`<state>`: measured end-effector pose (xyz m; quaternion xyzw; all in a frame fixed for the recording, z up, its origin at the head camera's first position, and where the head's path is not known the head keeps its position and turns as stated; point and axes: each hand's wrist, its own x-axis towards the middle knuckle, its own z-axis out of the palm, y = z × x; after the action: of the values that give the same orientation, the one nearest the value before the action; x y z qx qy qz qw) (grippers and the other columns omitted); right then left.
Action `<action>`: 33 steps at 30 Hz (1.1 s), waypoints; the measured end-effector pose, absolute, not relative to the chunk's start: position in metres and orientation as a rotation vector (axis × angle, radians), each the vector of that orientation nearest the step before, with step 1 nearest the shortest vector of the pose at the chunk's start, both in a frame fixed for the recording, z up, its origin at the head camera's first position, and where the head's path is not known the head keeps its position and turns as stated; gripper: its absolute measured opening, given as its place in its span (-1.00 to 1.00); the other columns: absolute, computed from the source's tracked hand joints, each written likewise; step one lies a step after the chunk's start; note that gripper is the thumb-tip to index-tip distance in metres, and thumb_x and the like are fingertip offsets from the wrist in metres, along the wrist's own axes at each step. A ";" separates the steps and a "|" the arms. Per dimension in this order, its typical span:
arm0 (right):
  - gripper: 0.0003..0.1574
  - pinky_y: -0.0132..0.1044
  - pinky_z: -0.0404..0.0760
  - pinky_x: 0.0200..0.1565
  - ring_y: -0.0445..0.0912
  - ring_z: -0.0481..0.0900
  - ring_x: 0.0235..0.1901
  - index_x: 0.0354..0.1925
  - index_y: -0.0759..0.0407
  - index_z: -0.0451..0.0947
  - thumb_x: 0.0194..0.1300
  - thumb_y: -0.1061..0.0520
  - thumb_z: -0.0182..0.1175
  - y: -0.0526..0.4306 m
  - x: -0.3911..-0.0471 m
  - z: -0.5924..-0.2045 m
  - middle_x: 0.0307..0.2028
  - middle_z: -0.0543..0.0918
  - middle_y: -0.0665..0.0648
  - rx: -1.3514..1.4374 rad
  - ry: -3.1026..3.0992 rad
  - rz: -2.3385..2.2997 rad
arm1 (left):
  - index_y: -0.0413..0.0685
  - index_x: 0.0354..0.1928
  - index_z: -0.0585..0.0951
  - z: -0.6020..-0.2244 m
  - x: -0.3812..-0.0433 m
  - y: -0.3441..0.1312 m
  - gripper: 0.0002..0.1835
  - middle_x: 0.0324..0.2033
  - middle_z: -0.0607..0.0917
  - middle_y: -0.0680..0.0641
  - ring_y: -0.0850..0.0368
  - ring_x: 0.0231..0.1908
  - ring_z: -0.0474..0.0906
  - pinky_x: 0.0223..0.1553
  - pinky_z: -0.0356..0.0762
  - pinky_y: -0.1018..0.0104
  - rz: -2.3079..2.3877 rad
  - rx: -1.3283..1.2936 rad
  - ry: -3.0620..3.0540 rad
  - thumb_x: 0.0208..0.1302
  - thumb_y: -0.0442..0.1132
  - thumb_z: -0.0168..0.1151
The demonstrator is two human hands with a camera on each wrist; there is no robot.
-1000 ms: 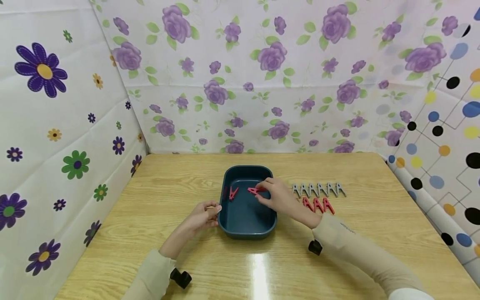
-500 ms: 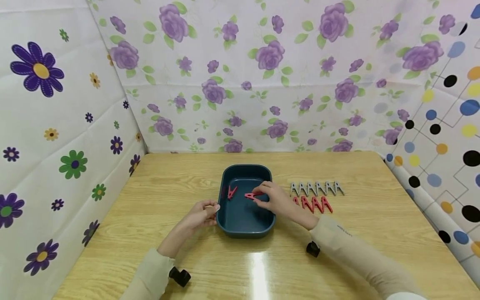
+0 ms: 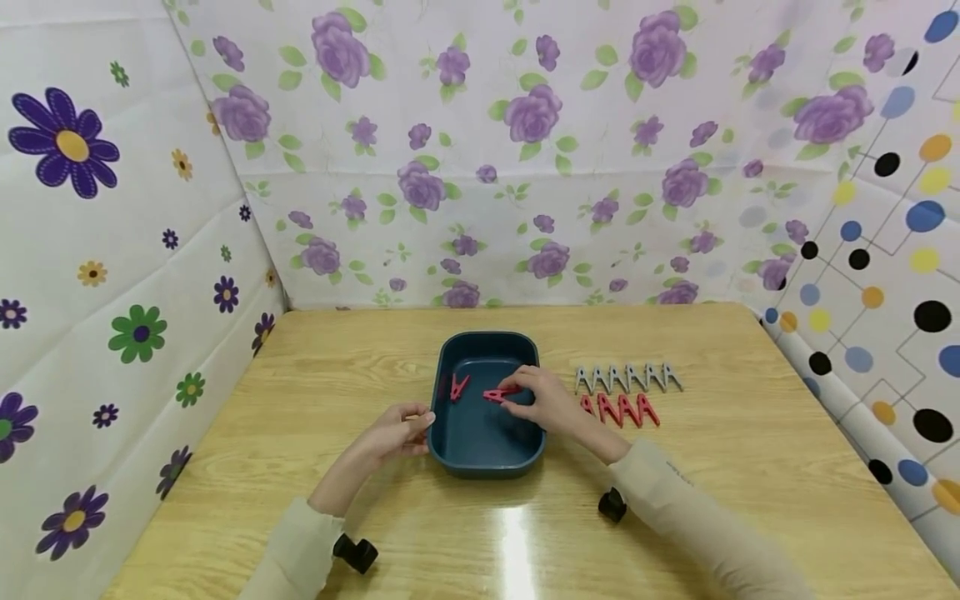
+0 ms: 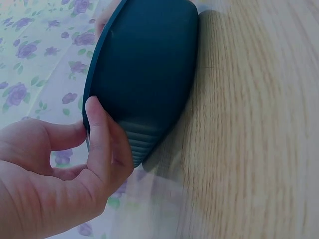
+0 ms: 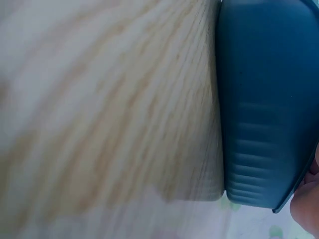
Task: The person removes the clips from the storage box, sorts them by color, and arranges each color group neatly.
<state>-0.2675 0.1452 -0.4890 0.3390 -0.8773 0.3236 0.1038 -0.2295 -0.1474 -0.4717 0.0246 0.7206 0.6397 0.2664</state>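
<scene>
A dark blue rectangular bin (image 3: 486,472) stands on the wooden table. At its left side, my left hand (image 3: 390,433) pinches the rim between thumb and fingers; the left wrist view shows this hand (image 4: 75,169) against the bin's outer wall (image 4: 144,64). My right hand (image 3: 551,407) reaches over the right rim and pinches a red clothespin (image 3: 493,396) low inside the bin. Another red clothespin (image 3: 457,387) lies in the bin's left part. Only a bit of the right hand (image 5: 306,206) shows in the right wrist view, beside the bin wall (image 5: 264,89).
Right of the bin, several grey clothespins (image 3: 632,380) form a row on the table (image 3: 720,467). Nearer to me is a row of red clothespins (image 3: 626,408), its left end partly behind the right hand. Flower-printed cloth (image 3: 480,208) walls the back and left; dotted cloth, the right.
My right hand has moved slightly toward me inside the bin with the red clothespin, which now points left. The left hand keeps its hold on the rim. The head view has shifted a little.
</scene>
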 end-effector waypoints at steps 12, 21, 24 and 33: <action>-0.72 -0.26 0.59 -0.11 -0.20 0.53 -0.19 -0.07 0.02 0.64 0.24 0.03 0.33 0.146 -0.267 -0.490 -0.17 0.63 -0.02 0.959 -2.597 0.965 | -0.38 0.01 0.41 -0.469 -0.229 -0.147 -0.67 -0.45 0.56 -0.01 0.22 -0.44 0.50 -0.38 0.59 0.46 1.704 0.089 1.947 0.48 -0.18 0.01; -0.72 -0.22 0.60 -0.12 -0.18 0.54 -0.19 -0.07 0.03 0.65 0.23 0.06 0.34 0.147 -0.267 -0.492 -0.18 0.63 0.00 0.973 -2.590 0.975 | -0.39 0.01 0.43 -0.469 -0.226 -0.148 -0.66 -0.47 0.57 0.01 0.22 -0.45 0.50 -0.38 0.59 0.45 1.719 0.122 1.918 0.48 -0.18 0.02; -0.73 -0.23 0.61 -0.12 -0.17 0.54 -0.19 -0.07 0.03 0.64 0.23 0.06 0.34 0.147 -0.265 -0.491 -0.18 0.63 0.00 0.973 -2.577 0.984 | -0.40 0.03 0.43 -0.469 -0.227 -0.149 -0.65 -0.47 0.57 0.01 0.22 -0.45 0.50 -0.39 0.59 0.46 1.724 0.129 1.905 0.49 -0.17 0.01; -0.74 -0.14 0.64 -0.17 -0.16 0.55 -0.21 -0.11 0.07 0.64 0.21 0.11 0.36 0.146 -0.262 -0.496 -0.22 0.59 0.01 0.951 -2.441 1.002 | -0.43 0.01 0.44 -0.472 -0.227 -0.148 -0.66 -0.48 0.58 0.00 0.23 -0.46 0.50 -0.40 0.59 0.47 1.738 0.112 1.924 0.48 -0.20 0.02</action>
<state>-0.2624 0.1463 -0.4957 0.3342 -0.8579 0.3523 0.1676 -0.2266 -0.1476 -0.4719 0.0414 0.7138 0.6450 0.2698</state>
